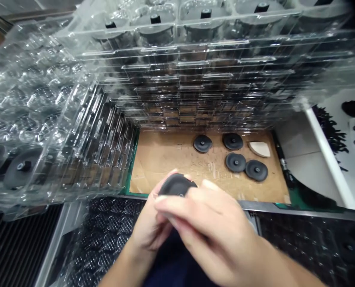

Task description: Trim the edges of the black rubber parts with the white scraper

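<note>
A black round rubber disc is held between both hands low in the middle of the view. My left hand wraps its fingers around the disc from below and the left. My right hand lies over the left, its fingers closed across the disc's near edge. Several more black discs lie loose on the brown cardboard work surface just beyond my hands, next to a small white wedge-shaped piece.
Tall stacks of clear plastic blister trays wall in the back, and another stack stands on the left, some cells holding black discs. A white bin with black parts sits at the right. Dark embossed trays lie below the table edge.
</note>
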### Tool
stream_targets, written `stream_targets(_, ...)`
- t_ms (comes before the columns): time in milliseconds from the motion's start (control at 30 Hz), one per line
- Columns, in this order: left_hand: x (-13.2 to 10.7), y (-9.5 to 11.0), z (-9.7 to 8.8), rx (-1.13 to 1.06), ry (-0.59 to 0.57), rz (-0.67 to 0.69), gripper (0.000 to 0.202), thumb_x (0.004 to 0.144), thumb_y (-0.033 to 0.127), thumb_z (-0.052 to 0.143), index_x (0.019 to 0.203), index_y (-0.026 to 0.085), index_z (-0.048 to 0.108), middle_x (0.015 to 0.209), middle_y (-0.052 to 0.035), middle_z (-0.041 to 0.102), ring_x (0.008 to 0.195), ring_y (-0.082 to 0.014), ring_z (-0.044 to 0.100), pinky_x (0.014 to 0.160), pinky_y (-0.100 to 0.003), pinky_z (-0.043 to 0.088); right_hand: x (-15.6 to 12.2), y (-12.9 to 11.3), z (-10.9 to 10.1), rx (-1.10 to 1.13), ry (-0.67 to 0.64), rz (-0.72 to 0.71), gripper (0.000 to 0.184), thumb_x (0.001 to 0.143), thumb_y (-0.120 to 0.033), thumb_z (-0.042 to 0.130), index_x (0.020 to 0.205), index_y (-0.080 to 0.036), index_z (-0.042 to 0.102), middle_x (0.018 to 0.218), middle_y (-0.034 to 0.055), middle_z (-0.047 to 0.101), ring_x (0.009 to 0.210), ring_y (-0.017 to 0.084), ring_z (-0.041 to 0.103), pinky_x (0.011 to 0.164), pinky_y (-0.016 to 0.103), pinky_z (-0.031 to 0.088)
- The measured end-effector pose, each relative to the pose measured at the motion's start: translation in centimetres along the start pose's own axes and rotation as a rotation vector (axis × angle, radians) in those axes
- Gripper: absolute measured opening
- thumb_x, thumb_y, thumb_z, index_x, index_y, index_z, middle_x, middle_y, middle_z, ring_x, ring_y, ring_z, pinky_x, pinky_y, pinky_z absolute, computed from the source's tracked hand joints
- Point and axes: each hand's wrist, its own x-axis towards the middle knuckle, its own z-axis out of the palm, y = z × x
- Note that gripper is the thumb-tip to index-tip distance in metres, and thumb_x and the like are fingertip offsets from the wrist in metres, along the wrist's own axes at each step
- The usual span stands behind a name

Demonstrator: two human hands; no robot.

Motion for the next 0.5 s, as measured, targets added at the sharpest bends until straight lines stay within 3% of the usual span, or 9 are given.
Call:
stream_targets(100, 0.1, 0.0, -0.4, -0.107, -0.06, -0.012, 0.051, 0.053, 0.019, 0.086, 0.1, 0.03, 0.07, 0.102, 0.0021, 0.073, 0.093, -0.0153, 0.067, 0.086, -0.022, 0.05, -1.5, 0.0, -1.4, -0.032, -0.097, 0.126, 0.02, 0.088, -0.01, 0.05, 0.101, -0.016, 0.064, 0.08, -0.0012, 0.068, 0.067, 0.011, 0.057, 0.064, 0.026, 0.037)
stream_targets(200, 0.2, -0.3, -0.3, -0.146, -0.074, -0.028, 0.053, 0.051, 0.016, 0.086, 0.101, 0.029, 0.071, 0.103, 0.0023, 0.073, 0.095, -0.0131, 0.066, 0.084, -0.017, 0.049, -1.9, 0.1, -2.2, -0.227, -0.005, 0.199, 0.021, 0.088, -0.011, 0.049, 0.1, -0.015, 0.066, 0.074, 0.0005, 0.064, 0.063, 0.013, 0.051, 0.062, 0.028, 0.033)
stream_targets(300, 0.1, -0.3, 0.2, -0.155, -0.084, -0.042, 0.045, 0.055, 0.021, 0.085, 0.098, 0.027, 0.071, 0.101, 0.002, 0.073, 0.099, -0.0168, 0.066, 0.09, -0.023, 0.049, -0.6, 0.7, -2.0, -0.332, 0.05, 0.019, 0.029, 0.092, -0.012, 0.041, 0.097, -0.017, 0.07, 0.065, 0.0006, 0.056, 0.06, 0.015, 0.041, 0.061, 0.03, 0.027)
stream_targets(367, -0.1, 0.0, 0.4, -0.128, -0.112, -0.059, 0.032, 0.058, 0.025, 0.083, 0.089, 0.023, 0.073, 0.093, 0.0008, 0.074, 0.098, -0.0201, 0.066, 0.09, -0.029, 0.051, 0.6, 1.5, -1.8, -0.219, -0.042, -0.161, 0.033, 0.094, -0.013, 0.039, 0.096, -0.021, 0.071, 0.064, -0.0006, 0.053, 0.062, 0.014, 0.039, 0.063, 0.03, 0.026)
stream_targets(500, -0.2, 0.2, 0.1, 0.078, -0.085, -0.214, 0.024, 0.062, 0.03, 0.077, 0.081, 0.016, 0.072, 0.071, -0.0026, 0.072, 0.067, -0.0201, 0.071, 0.062, -0.028, 0.056, 2.4, 2.6, -1.7, -0.104, -0.292, -0.238, 0.021, 0.089, -0.017, 0.054, 0.1, -0.025, 0.07, 0.07, -0.0022, 0.052, 0.066, 0.013, 0.039, 0.068, 0.03, 0.027)
